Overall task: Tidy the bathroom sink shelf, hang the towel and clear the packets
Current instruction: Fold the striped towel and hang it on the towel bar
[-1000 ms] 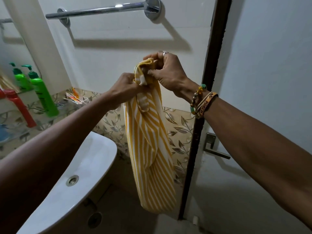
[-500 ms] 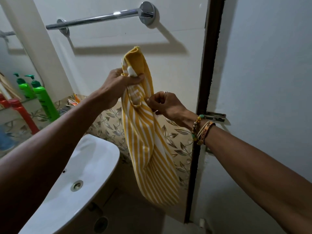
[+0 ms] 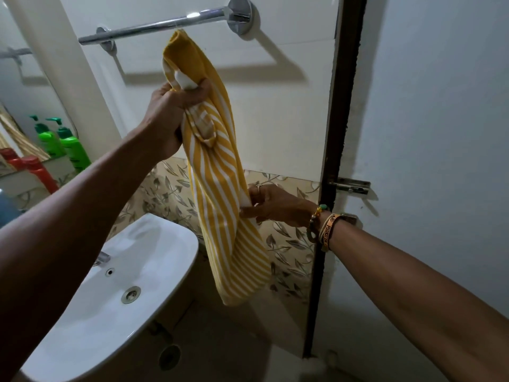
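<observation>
The left hand (image 3: 173, 111) held the yellow striped towel (image 3: 217, 188) bunched near its top, grip curled tight round the cloth. The towel's upper fold reached just under the chrome rail (image 3: 154, 26). The right hand (image 3: 275, 206) pinched the towel's edge halfway down, and the towel hung beside the white sink (image 3: 82, 326).
</observation>
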{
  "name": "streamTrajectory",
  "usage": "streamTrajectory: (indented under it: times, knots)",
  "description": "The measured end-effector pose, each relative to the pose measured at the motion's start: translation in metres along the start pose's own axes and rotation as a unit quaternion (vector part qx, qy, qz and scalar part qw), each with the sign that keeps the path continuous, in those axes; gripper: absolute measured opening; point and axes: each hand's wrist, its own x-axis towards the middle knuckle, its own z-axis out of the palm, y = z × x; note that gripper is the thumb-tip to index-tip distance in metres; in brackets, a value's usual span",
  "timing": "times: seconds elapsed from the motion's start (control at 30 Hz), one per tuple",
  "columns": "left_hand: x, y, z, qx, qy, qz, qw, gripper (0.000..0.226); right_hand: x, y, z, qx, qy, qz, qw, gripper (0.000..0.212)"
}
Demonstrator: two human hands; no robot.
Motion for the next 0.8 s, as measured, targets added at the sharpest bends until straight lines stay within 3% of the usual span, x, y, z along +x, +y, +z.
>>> streamTrajectory:
  times: [0.23,0.4,0.53,0.63,0.77,0.8]
  knots:
    - [-0.004,0.002,-0.006,0.022,0.045,0.020,0.999,0.026,0.002,0.008,0.001,0.084,0.038,0.022,0.996,0.033]
    - [-0.005,-0.002,-0.005,0.013,0.051,0.009,0.999,0.024,0.002,0.009,0.011,0.229,-0.075,0.065,0.968,0.041]
    - [-0.004,-0.004,-0.007,0.015,0.035,0.009,0.999,0.024,-0.003,0.010,0.010,0.245,-0.128,0.070,0.958,0.046]
    - [-0.003,-0.004,-0.012,0.023,0.017,0.006,1.000,0.027,-0.010,0.009,0.001,0.309,-0.105,0.050,0.944,0.027]
    - [0.001,-0.005,-0.021,0.033,0.024,0.005,0.999,0.028,-0.011,0.018,-0.017,0.337,-0.022,0.042,0.940,0.035]
    - [0.002,-0.006,-0.023,0.042,0.026,0.006,0.999,0.027,-0.011,0.021,-0.021,0.323,-0.002,0.048,0.945,0.049]
